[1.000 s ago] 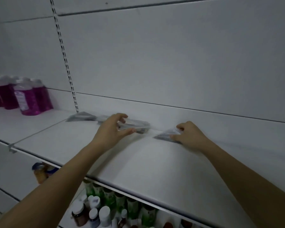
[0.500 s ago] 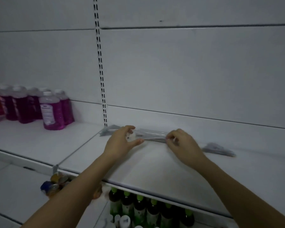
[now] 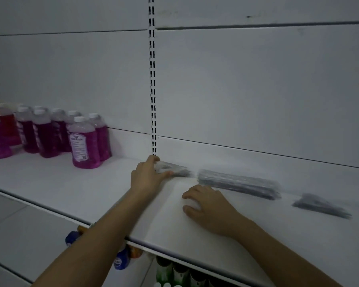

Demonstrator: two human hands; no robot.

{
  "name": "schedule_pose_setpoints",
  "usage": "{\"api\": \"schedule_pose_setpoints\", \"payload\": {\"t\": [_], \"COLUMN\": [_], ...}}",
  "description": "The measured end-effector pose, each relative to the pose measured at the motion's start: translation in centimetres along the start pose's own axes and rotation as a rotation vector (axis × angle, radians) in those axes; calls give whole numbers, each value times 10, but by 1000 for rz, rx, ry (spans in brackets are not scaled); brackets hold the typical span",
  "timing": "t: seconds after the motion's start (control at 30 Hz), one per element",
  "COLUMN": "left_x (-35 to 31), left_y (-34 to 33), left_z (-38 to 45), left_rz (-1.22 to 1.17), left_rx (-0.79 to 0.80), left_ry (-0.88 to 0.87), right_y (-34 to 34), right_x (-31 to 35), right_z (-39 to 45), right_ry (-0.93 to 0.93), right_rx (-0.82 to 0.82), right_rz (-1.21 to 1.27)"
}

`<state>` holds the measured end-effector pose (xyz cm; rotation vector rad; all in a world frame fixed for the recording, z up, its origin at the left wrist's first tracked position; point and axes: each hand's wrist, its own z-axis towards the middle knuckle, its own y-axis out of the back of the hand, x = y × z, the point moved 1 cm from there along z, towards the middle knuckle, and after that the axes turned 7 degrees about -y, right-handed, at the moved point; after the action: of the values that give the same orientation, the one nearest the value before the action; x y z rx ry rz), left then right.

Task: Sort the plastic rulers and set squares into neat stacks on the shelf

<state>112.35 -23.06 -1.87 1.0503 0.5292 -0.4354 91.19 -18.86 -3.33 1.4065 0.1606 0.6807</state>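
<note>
left hand (image 3: 147, 177) grips the set-square stack (image 3: 173, 170) at the shelf (image 3: 91, 189) back edge; right hand (image 3: 210, 208) rests loose, nearest the ruler stack (image 3: 238, 183) lying lengthwise along that edge.

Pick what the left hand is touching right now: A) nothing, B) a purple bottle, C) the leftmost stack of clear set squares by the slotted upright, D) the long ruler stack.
C: the left hand grips the leftmost set-square stack at the back of the shelf; the ruler stack lies apart to its right.
</note>
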Motion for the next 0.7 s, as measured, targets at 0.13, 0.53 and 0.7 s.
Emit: {"api": "schedule_pose_setpoints", "payload": {"t": [0.13, 0.53, 0.7], "left_x": [2, 15, 15], "left_y": [-10, -24, -26], "left_z": [14, 20, 22], "left_rz": [31, 62, 78], "left_rx": [20, 68, 94], "left_ry": [13, -31, -57], "right_y": [-9, -23, -18], "right_x": [10, 1, 4], "right_z": [17, 23, 19], "right_ry": [47, 31, 17], "right_rx": [-99, -142, -146], "right_rz": [-117, 1, -2]}}
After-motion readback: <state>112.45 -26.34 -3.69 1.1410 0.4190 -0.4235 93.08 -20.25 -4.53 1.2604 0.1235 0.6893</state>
